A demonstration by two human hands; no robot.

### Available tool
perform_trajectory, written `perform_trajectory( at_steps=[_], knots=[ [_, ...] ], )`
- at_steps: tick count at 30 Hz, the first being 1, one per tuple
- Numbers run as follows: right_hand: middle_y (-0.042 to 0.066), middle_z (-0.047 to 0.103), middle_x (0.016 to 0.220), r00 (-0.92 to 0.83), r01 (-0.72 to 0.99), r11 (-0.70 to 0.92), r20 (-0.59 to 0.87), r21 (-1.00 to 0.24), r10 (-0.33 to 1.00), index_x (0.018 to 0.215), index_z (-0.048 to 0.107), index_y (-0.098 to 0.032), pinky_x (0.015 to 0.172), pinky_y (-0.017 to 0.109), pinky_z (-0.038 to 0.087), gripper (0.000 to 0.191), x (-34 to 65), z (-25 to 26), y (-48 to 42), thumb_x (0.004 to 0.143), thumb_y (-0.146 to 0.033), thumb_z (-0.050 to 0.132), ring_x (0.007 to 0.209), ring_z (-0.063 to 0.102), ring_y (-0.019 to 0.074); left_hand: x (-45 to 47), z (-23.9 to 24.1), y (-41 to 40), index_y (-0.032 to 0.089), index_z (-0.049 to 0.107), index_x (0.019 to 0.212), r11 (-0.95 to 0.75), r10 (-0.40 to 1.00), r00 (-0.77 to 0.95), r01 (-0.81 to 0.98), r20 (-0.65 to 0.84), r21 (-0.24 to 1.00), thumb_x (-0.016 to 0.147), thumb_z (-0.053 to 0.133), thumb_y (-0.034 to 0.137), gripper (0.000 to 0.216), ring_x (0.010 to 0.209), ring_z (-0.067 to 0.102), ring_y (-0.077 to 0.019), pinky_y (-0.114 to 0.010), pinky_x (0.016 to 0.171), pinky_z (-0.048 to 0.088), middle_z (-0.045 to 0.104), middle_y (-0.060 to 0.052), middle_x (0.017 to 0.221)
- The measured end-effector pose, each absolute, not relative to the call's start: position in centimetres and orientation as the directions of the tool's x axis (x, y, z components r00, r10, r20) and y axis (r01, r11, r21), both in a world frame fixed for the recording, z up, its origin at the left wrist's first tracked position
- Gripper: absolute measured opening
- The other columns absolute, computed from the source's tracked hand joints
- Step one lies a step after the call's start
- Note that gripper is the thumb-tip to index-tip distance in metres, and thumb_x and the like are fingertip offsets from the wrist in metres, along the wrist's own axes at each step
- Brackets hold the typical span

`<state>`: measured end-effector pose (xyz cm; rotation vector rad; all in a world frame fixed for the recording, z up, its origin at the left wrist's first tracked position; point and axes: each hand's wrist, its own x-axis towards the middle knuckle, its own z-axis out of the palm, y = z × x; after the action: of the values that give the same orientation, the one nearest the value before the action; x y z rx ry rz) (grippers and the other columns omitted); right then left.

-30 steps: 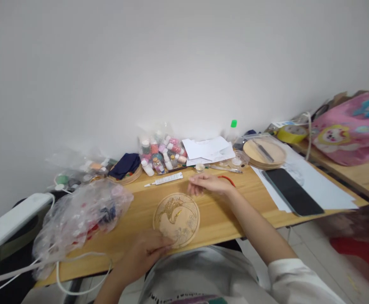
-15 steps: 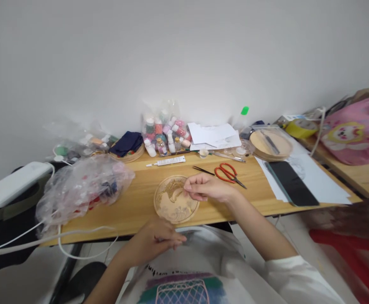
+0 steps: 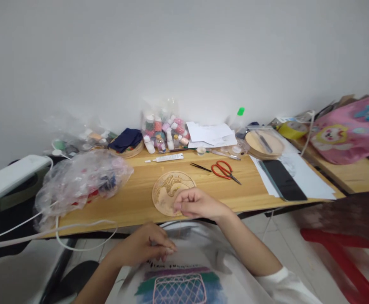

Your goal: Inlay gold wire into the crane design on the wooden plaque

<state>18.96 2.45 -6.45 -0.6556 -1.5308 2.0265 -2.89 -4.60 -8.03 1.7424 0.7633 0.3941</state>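
A round, pale piece that looks like an embroidery hoop (image 3: 161, 192) lies at the table's front edge, with gold decoration along its upper part. My right hand (image 3: 200, 203) hovers over its lower right side, thumb and fingertips pinched together. Below the table edge, in front of the shirt, my left hand (image 3: 151, 244) is also closed in a pinch. A faint thin line, perhaps thread, shows between the hands; what the fingertips hold is too small to make out. Right of the hoop lie black tweezers (image 3: 200, 167) and red-handled scissors (image 3: 225, 171).
A crumpled plastic bag (image 3: 83, 181) and white cables sit at left. Behind are a white tube (image 3: 165, 158), a bag of small bottles (image 3: 163, 131) and papers (image 3: 211, 134). A phone (image 3: 282, 179) rests on sheets at right, near a wooden hoop (image 3: 263, 147).
My right hand has moved down and slightly left, from the hoop's right side toward its lower edge. My left hand has shifted a little left and its fingers look more closed.
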Motion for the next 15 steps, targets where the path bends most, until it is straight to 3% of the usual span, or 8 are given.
perform_trajectory(
  at_steps=[4,7,10,13,15],
  knots=[
    [-0.01,0.044,0.043,-0.527,-0.226,-0.184,-0.038,-0.957,0.849,0.076,0.064,-0.017,0.041,0.021,0.022,0.049,20.3,-6.2,4.3,0.071,-0.064,0.077,0.038,0.03,0.0042,-4.1,-8.3,-5.1,0.018,0.083,0.093,-0.079,0.649,0.741,0.293,-0.174,0.953,0.094,0.063,0.054,0.041,0.058,0.069,-0.015,-0.02,0.06,0.052,0.077,-0.01,0.068],
    [-0.008,0.052,0.05,-0.319,-0.263,-0.125,-0.036,-0.957,0.947,0.082,0.065,-0.018,0.041,0.022,0.025,0.05,22.5,-6.5,5.7,0.068,-0.063,0.08,0.04,0.036,0.0048,-5.9,-8.8,-5.7,0.019,0.083,0.095,0.019,0.689,0.691,0.284,-0.219,0.959,0.092,0.065,0.052,0.037,0.053,0.068,-0.0134,-0.018,0.053,0.051,0.075,-0.007,0.066],
    [-0.004,0.061,0.056,-0.184,-0.256,-0.093,-0.046,-0.962,0.982,0.082,0.065,-0.019,0.042,0.021,0.028,0.049,24.1,-7.2,5.7,0.068,-0.062,0.081,0.043,0.045,0.006,-8.0,-8.9,-6.3,0.022,0.083,0.094,0.085,0.732,0.614,0.349,-0.296,0.933,0.09,0.067,0.046,0.028,0.057,0.07,-0.0147,-0.02,0.055,0.055,0.075,-0.005,0.069],
    [-0.001,0.066,0.061,-0.16,-0.244,-0.099,-0.061,-0.965,0.985,0.079,0.066,-0.019,0.043,0.021,0.033,0.05,23.8,-7.6,4.3,0.068,-0.064,0.081,0.048,0.054,0.0085,-9.7,-8.4,-6.9,0.028,0.081,0.104,0.027,0.833,0.463,0.513,-0.303,0.858,0.082,0.074,0.038,0.025,0.084,0.077,-0.0221,-0.029,0.077,0.062,0.081,-0.006,0.09],
    [0.002,0.069,0.063,-0.204,-0.236,-0.122,-0.073,-0.964,0.976,0.08,0.068,-0.019,0.045,0.021,0.038,0.05,22.3,-7.6,2.8,0.069,-0.066,0.08,0.051,0.059,0.0105,-9.9,-7.7,-7.2,0.032,0.072,0.126,-0.014,0.893,0.375,0.577,-0.25,0.817,0.071,0.084,0.038,0.057,0.113,0.072,-0.0292,-0.039,0.097,0.059,0.075,-0.008,0.123]
  ],
)
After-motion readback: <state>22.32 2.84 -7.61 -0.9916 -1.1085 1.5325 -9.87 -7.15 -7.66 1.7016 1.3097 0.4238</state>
